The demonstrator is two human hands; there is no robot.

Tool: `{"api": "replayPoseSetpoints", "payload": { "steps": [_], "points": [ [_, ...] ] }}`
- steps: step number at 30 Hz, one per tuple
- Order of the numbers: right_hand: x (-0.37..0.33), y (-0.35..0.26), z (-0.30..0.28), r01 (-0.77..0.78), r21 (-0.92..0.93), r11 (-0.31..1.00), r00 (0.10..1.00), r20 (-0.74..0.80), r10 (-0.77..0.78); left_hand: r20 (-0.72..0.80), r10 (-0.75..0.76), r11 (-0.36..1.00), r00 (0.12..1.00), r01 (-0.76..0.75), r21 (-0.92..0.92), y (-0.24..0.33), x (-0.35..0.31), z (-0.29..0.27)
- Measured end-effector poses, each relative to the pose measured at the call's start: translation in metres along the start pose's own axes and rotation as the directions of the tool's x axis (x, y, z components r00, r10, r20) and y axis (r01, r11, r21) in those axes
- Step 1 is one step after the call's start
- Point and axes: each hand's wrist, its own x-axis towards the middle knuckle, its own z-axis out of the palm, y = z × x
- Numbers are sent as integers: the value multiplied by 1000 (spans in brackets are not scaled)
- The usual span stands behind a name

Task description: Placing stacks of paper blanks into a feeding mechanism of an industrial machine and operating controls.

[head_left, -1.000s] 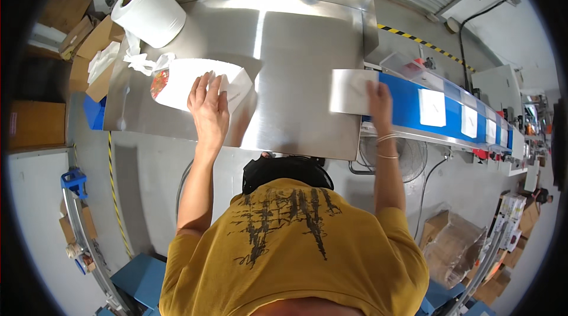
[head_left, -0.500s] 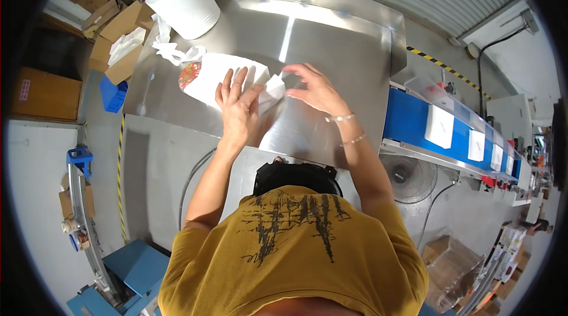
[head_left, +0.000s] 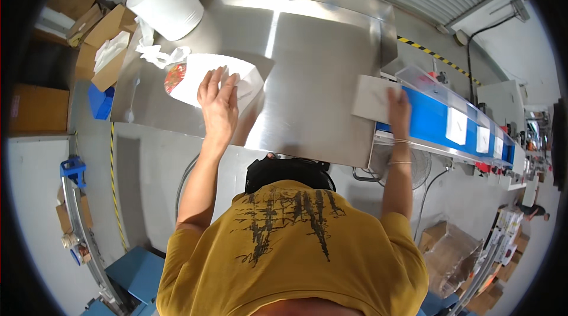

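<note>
My left hand (head_left: 219,103) rests on white packets (head_left: 195,79) lying on the steel table, its fingers stretched over them and slightly bent. Red-patterned material (head_left: 174,78) shows at the left end of these packets. White plastic (head_left: 163,55), knotted like bag handles, lies just beyond. To the right, my right hand (head_left: 399,107) is smeared by motion, its fingers closed at the right edge of a flat, square white packet (head_left: 371,98). That packet spans the gap between the table's right edge and the near end of a blue conveyor belt (head_left: 426,116).
A large white roll (head_left: 165,3) stands at the table's (head_left: 319,61) far left corner. Further white packets (head_left: 456,125) lie along the belt beneath a clear guard. An open cardboard box (head_left: 106,50) and a blue bin (head_left: 100,101) are left of the table. A fan (head_left: 417,165) stands below the conveyor.
My right hand has moved right, from beside the packets on the table to the belt's near end, and has taken hold of a white packet. My left hand stays on the packets.
</note>
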Motion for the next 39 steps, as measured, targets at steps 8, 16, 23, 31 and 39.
{"api": "replayPoseSetpoints", "payload": {
  "steps": [8,16,23,31,39],
  "points": [
    [-13,-78,26,454,-322,831,887,75,-456,92,26,999,995,-28,23,7,0,-7],
    [-49,-176,180,855,255,452,315,437,-842,183,99,992,978,-83,-91,6,10,-15],
    [-49,-89,111,68,394,917,957,233,-171,90,-45,998,995,41,49,-15,7,-11],
    [-8,-16,-21,38,-641,766,923,-271,-273,26,-16,1000,1000,16,-3,-10,7,-4],
    [-60,-190,135,466,380,799,562,570,-599,167,-22,1000,986,22,2,-7,5,-16]
  ]
}}
